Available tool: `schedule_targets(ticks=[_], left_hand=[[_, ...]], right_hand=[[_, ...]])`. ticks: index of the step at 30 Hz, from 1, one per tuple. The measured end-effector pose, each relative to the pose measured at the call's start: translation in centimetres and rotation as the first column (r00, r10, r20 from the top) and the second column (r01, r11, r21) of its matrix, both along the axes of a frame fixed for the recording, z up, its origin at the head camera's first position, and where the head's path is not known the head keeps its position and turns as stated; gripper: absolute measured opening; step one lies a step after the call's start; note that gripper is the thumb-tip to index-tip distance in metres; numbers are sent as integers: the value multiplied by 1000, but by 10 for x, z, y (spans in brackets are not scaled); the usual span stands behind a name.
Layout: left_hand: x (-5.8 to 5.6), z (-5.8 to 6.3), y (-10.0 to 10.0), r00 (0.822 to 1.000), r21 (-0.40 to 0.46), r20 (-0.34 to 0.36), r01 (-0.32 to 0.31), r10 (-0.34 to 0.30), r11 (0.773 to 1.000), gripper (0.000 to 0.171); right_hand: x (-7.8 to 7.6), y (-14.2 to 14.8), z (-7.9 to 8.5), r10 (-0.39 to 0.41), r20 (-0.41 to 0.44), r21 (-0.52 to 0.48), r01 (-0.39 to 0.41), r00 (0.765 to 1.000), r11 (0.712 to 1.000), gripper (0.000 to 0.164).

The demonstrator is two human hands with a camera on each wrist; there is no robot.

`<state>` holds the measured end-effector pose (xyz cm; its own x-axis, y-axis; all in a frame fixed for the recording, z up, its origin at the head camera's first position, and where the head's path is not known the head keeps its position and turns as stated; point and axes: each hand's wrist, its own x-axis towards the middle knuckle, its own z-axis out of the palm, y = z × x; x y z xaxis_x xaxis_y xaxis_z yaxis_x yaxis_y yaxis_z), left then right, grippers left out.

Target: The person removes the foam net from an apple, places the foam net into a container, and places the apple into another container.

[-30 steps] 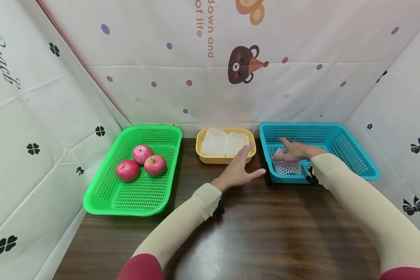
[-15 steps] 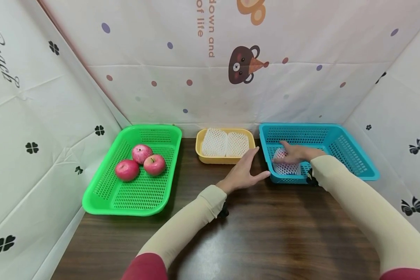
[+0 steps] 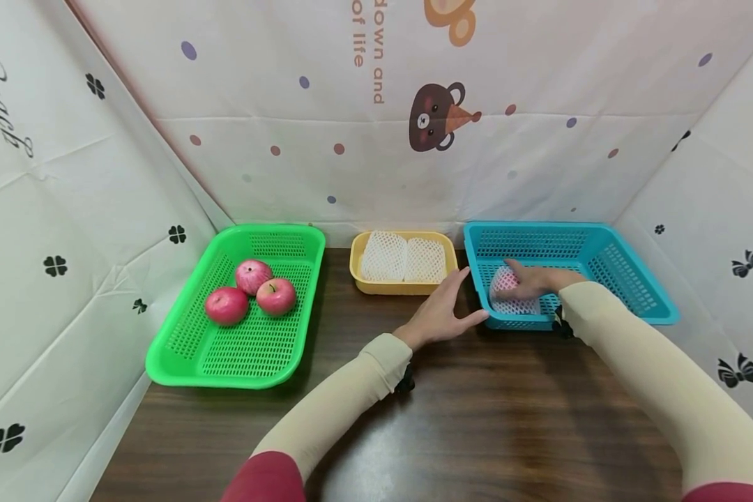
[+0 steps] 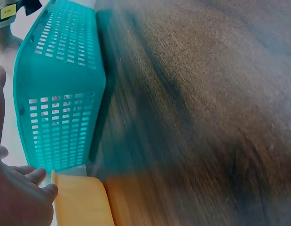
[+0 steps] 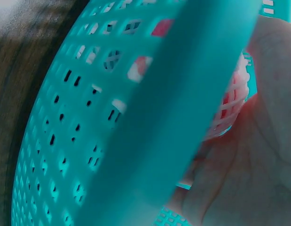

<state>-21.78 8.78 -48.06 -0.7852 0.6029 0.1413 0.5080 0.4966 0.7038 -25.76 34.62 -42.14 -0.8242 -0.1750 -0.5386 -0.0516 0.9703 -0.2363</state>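
A pink-red apple in a white foam net (image 3: pixel 503 279) lies in the near left part of the blue basket (image 3: pixel 634 272). My right hand (image 3: pixel 530 282) holds it from the right, thumb on the far side and fingers on the near side. In the right wrist view the netted apple (image 5: pixel 233 101) shows beside the palm; the basket rim hides the fingertips. My left hand (image 3: pixel 438 312) is spread over the table, fingers straight, close to the basket's left corner. Whether its thumb touches that corner, I cannot tell. The yellow tray (image 3: pixel 385 287) stands beyond it with white foam nets (image 3: pixel 425 259).
At the left stands a green basket (image 3: pixel 245 376) holding three red apples (image 3: pixel 276 296). All containers rest on a dark wooden table (image 3: pixel 464 418). Printed cloth (image 3: pixel 257 174) encloses the back and both sides.
My right hand has come down and closed in around the netted apple. The left hand has shifted a little rightward, nearer the blue basket. Baskets and tray have stayed in place.
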Motion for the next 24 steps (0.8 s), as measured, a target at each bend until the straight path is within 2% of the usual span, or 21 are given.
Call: schedule_targets(ticks=[12, 18, 24], left_hand=[[4, -5, 8, 1000, -24, -1, 14, -14, 1000, 91], [4, -10, 12, 1000, -43, 3, 3, -3, 999, 89], [5, -11, 13, 1000, -23, -3, -7, 7, 1000, 86]], right_hand=[[-2, 13, -3, -17, 50, -69, 20, 999, 997, 117], [-2, 18, -3, -21, 101, -71, 29, 995, 997, 118], [-2, 19, -2, -38, 128, -73, 48, 991, 996, 118]])
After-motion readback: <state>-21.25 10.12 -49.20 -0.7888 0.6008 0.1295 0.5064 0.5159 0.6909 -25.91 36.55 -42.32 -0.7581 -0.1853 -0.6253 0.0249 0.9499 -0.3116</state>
